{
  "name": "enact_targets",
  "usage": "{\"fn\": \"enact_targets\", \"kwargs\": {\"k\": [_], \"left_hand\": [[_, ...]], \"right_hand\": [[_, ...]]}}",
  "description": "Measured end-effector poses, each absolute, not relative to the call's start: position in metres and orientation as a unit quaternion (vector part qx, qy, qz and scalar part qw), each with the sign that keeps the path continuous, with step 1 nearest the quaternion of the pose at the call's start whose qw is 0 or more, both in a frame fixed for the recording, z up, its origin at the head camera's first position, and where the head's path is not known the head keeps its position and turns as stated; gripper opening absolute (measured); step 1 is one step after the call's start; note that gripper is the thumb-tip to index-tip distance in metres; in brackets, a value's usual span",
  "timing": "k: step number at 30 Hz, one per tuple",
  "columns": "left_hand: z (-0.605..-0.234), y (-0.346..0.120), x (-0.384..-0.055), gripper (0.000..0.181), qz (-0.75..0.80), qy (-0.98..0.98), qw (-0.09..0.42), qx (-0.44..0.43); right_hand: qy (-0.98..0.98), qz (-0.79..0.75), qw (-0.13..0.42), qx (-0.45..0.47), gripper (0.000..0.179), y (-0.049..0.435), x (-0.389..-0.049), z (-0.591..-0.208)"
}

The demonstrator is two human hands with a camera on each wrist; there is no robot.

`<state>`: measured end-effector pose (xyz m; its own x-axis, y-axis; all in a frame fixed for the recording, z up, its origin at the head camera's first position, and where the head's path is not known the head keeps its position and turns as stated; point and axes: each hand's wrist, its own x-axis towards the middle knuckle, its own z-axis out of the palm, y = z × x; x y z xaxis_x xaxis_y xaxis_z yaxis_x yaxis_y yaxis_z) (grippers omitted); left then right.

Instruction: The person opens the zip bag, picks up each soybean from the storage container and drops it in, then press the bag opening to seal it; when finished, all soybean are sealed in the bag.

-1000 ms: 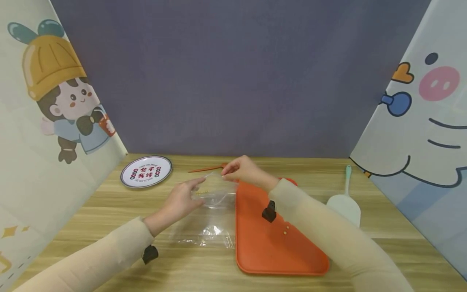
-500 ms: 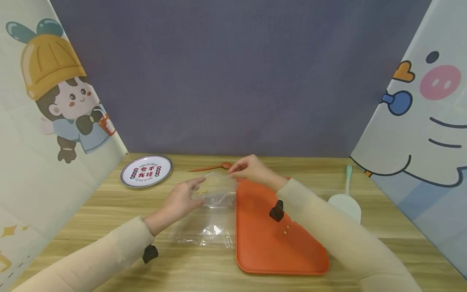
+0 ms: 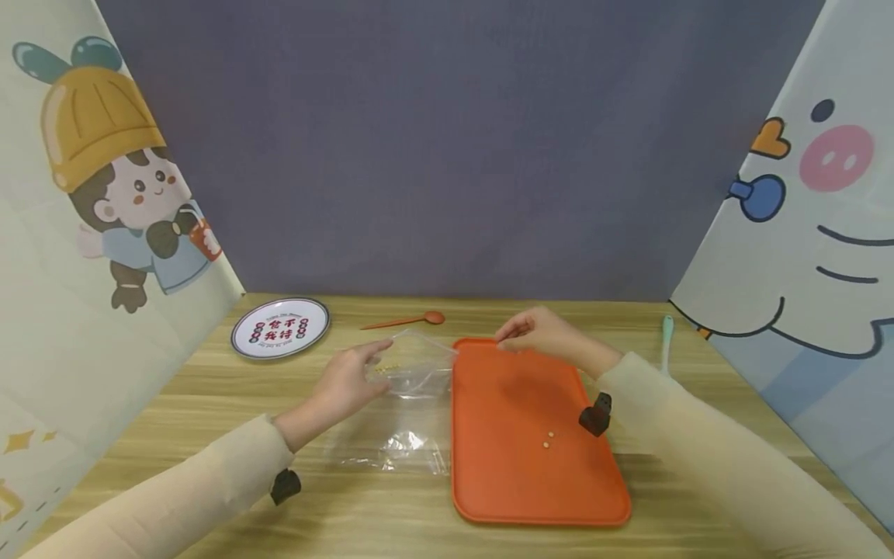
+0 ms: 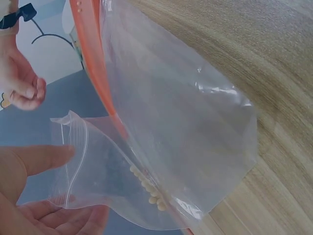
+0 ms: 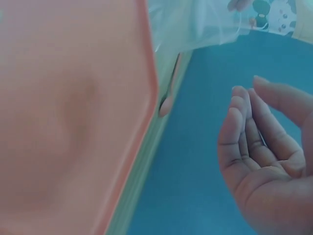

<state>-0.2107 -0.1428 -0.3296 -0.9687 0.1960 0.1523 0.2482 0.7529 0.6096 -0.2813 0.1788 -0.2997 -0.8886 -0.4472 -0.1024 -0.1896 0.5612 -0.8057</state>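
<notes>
A clear zip bag (image 4: 181,103) lies on the table with its mouth end raised. My left hand (image 3: 349,382) holds that end, thumb on one side and fingers on the other. Several small round pale-yellow beans (image 4: 146,185) lie inside the bag. Over the far part of the orange tray (image 3: 524,485) hovers my right hand (image 3: 543,335), apart from the bag. In the right wrist view its fingers are loosely bent, thumb tip close to the fingertips, and nothing shows between them. Two loose beans (image 3: 547,445) sit on the tray.
An orange spoon (image 3: 433,317) lies behind the bag, and a white plate with red lettering (image 3: 279,328) stands at the back left. On the right is a utensil with a pale green handle (image 3: 667,341), partly hidden by the right sleeve. A dark panel (image 3: 447,155) closes off the back.
My right hand has left the bag's mouth and moved right, over the tray; the spoon's bowl and the tray's far edge now show. The left hand and the bag stay about the same.
</notes>
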Motion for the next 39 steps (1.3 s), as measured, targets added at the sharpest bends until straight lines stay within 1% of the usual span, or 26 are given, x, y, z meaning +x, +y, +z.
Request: {"fn": "enact_targets", "kwargs": {"k": [7, 15, 19, 23, 27, 31, 34, 39], "left_hand": [[-0.332, -0.148, -0.21, 0.071, -0.314, -0.94, 0.048, -0.121], [-0.332, -0.147, -0.21, 0.071, -0.321, -0.939, 0.043, -0.117], [-0.332, -0.147, -0.21, 0.072, -0.316, -0.941, 0.041, -0.116], [-0.332, -0.147, -0.211, 0.071, -0.306, -0.944, 0.046, -0.116], [-0.332, -0.146, -0.212, 0.072, -0.312, -0.943, 0.042, -0.113], [-0.333, -0.146, -0.212, 0.072, -0.318, -0.941, 0.039, -0.112], [-0.333, -0.146, -0.212, 0.072, -0.315, -0.941, 0.043, -0.116], [-0.333, -0.146, -0.211, 0.071, -0.313, -0.941, 0.047, -0.121]], "right_hand": [[0.878, -0.42, 0.162, -0.16, 0.023, 0.203, -0.274, -0.312], [0.876, -0.412, 0.182, -0.176, 0.032, 0.226, -0.259, -0.326], [0.871, -0.414, 0.194, -0.179, 0.033, 0.236, -0.252, -0.334], [0.856, -0.429, 0.223, -0.185, 0.035, 0.246, -0.248, -0.344], [0.835, -0.443, 0.26, -0.195, 0.038, 0.251, -0.244, -0.352], [0.83, -0.437, 0.28, -0.205, 0.04, 0.255, -0.241, -0.358], [0.832, -0.427, 0.277, -0.22, 0.041, 0.257, -0.239, -0.363], [0.839, -0.414, 0.255, -0.245, 0.038, 0.257, -0.236, -0.371]]}}
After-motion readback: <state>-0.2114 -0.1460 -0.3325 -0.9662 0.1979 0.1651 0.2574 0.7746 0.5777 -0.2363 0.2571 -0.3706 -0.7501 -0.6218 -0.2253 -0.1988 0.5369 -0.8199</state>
